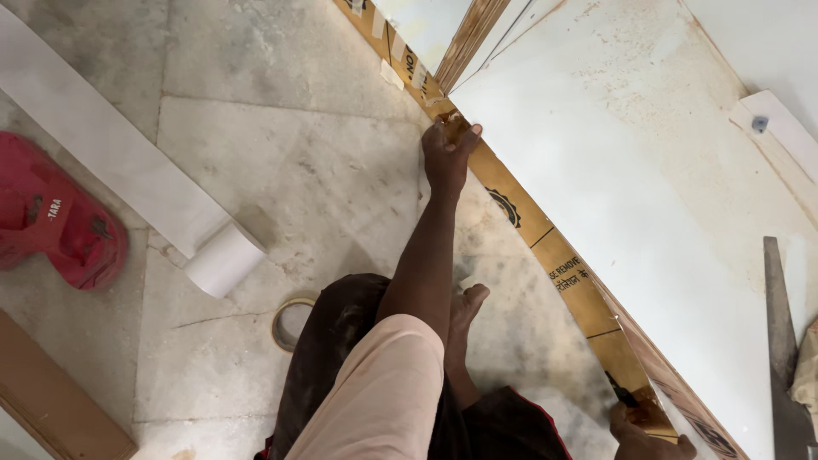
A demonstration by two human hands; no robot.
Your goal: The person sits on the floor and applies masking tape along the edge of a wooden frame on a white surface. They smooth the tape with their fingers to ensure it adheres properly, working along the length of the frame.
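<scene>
Brown packing tape [545, 234] lies as a long strip along the edge of a large white board [648, 187] that rests on the marble floor [281, 162]. Its long axis runs from about eleven o'clock at the top of the view down to about five o'clock at the bottom right, following the board's edge all the way.

Both hands sit on that same line. The left hand [449, 152] reaches far out at twelve o'clock from the body, fingers together and pressed down on the strip near its upper end, thumb and fingertips pinched on the tape over the board's edge. The right hand [652, 436] is close in at five o'clock, partly cut off by the frame; its grip looks closed on the near end of the strip, though what exactly lies under the fingers cannot be told. The stretch of tape between the two hands lies flat and straight, and the right hand is much the nearer to the body.

A bare foot [464, 307] rests on the floor beside the strip, between the hands. A tape roll [290, 322] lies flat at about nine o'clock from the knee, with a roll of white sheet [223, 257] just beyond it and a red sandal [60, 226] farther left. A handsaw [782, 341] lies on the board at three o'clock, well apart from the tape
</scene>
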